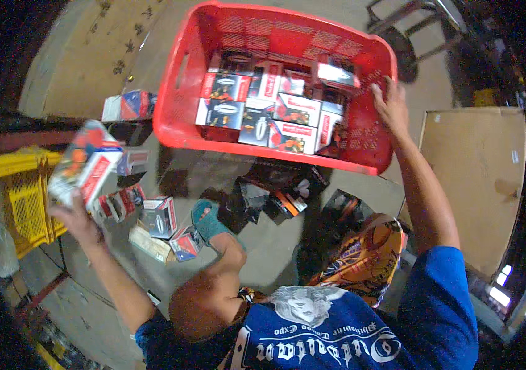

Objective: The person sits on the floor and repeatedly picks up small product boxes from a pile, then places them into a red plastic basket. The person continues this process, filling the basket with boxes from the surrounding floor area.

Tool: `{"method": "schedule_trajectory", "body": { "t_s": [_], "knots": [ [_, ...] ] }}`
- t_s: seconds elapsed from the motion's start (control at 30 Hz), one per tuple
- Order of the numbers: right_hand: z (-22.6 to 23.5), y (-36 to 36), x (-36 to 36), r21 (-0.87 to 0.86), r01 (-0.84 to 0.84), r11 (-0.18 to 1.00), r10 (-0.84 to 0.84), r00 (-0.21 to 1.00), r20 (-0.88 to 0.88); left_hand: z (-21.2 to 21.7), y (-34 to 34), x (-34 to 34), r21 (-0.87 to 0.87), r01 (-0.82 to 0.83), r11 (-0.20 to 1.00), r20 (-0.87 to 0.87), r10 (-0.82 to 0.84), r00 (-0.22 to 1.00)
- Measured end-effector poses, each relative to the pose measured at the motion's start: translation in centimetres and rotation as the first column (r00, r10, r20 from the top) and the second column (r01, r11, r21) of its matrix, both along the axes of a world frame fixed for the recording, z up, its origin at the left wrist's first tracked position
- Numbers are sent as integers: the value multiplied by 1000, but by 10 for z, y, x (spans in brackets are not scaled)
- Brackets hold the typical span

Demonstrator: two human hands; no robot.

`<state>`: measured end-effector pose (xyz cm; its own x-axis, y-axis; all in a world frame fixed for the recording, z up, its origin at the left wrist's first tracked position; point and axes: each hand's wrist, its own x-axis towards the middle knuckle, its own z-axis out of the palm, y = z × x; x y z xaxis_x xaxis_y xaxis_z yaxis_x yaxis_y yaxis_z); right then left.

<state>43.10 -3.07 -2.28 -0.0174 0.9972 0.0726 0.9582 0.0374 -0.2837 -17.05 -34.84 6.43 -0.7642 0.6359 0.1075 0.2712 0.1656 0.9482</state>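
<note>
My left hand (78, 221) grips a printed carton (95, 165) by its lower end, to the left of the red plastic basket (238, 143). The carton is white, red and dark, tilted and slightly blurred. My right hand (391, 108) is at the basket's right rim, fingers apart with nothing seen between them. Whether it touches the rim is hard to tell. Inside the basket lie several similar small cartons (297, 111) in uneven rows. One blurred carton (338, 73) sits tilted on top, near the right side.
Several cartons (159, 216) lie on the floor at the left, beside a yellow crate (25, 200). Dark boxes (284, 203) lie below the basket. A large cardboard box (469, 185) stands at the right, another cardboard piece (84, 55) at the upper left. A metal-framed stool (420, 31) stands behind.
</note>
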Motion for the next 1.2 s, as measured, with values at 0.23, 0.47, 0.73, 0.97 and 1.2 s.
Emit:
{"method": "schedule_trajectory", "body": {
  "t_s": [0.23,0.47,0.73,0.97,1.2],
  "knots": [
    [9,2,-6,-85,74,994,-74,997,0,-4,207,159,-163,708,688,259,-662,703],
    [16,-10,-17,-101,130,986,-132,991,-9,-167,291,334,-339,869,361,353,-807,473],
    [2,-7,-7,72,-151,986,126,953,276,-267,348,399,-704,664,252,289,-753,591],
    [23,1,3,-20,17,1000,-19,995,-99,-184,326,400,-626,735,260,264,-816,514],
    [10,9,25,-63,-47,997,45,998,-36,-32,230,232,-50,857,513,-273,-833,482]
  ]
}}
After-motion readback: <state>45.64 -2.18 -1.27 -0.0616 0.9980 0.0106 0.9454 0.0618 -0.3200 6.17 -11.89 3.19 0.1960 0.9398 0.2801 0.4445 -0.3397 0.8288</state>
